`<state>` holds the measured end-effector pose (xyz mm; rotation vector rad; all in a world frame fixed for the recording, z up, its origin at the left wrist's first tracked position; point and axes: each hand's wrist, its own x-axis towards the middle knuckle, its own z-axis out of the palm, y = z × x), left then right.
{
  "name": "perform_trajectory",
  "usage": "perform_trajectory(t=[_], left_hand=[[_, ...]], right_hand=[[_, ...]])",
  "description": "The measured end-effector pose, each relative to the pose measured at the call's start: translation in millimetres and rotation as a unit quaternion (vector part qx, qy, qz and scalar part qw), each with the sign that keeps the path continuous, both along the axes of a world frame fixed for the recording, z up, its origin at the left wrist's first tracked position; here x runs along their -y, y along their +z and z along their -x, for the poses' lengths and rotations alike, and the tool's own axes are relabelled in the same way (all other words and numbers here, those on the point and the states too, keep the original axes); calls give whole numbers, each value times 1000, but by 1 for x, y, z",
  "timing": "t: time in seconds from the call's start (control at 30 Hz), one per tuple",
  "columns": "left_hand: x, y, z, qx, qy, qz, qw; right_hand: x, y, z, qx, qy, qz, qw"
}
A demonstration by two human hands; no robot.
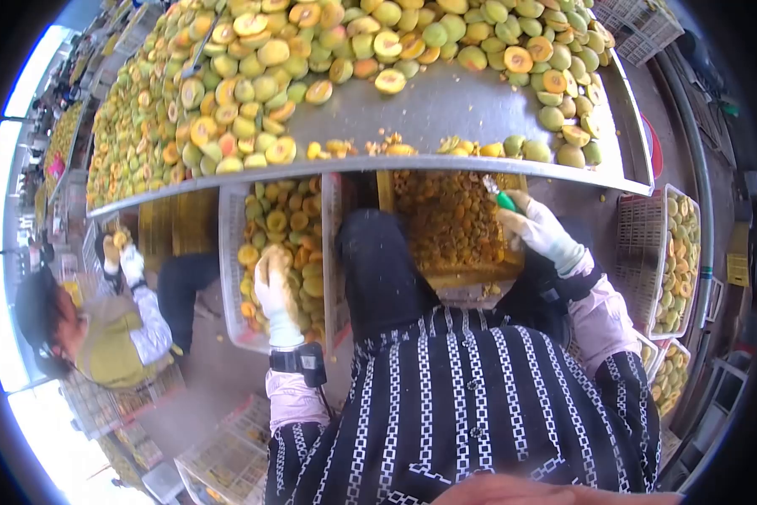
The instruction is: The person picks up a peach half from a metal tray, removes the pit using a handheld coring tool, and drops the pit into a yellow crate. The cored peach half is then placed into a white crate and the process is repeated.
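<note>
My right hand (540, 229), in a white glove, is closed around a small green-handled tool (504, 200) with a shiny metal end. The tool is over a yellow bin (458, 273) holding brown pits and fruit scraps. My left hand (276, 290), also gloved, hangs over a pale plastic crate (231, 278) of yellow-green peach halves (302, 223). Its fingers are drawn together, and whatever they may hold is hidden. Above both hands runs the metal table (412, 109), heaped with whole and halved peaches (252, 50).
Pulp scraps (395, 147) lie along the table's raised front edge. At left, another person (126, 328) sits handling a fruit. Crates of fruit (679, 261) stand on the right, with stacked crates (227, 454) at lower left. My knees flank the yellow bin.
</note>
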<state>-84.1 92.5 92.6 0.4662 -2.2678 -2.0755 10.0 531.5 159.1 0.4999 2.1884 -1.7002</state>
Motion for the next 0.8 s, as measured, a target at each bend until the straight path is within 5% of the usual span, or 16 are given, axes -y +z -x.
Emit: perform_trajectory(t=[0.17,0.4,0.47,0.5,0.6,0.63,0.67,0.7,0.8], left_hand=[[-141,30,125,-19,-175,-62,982],[-278,-16,238,-72,-260,214,939],[-297,-14,237,-140,-276,443,841],[-301,-21,236,-139,-283,445,838],[-304,-30,228,5,-342,175,923],[-297,-23,220,9,-342,179,923],[-292,-19,209,65,-288,-63,953],[-285,-9,197,117,-215,-302,921],[-264,34,154,164,-271,-440,840]], right_hand=[[-18,-14,24,37,-46,200,978],[-33,-21,22,120,-15,294,948],[-37,-27,23,108,-28,288,951],[-37,-28,21,96,-34,278,955],[-38,-29,17,90,-26,252,963],[-34,-18,20,85,-9,233,969],[-34,-10,19,91,9,237,967],[-33,-13,16,88,11,239,967],[-32,-35,1,17,15,298,954]])
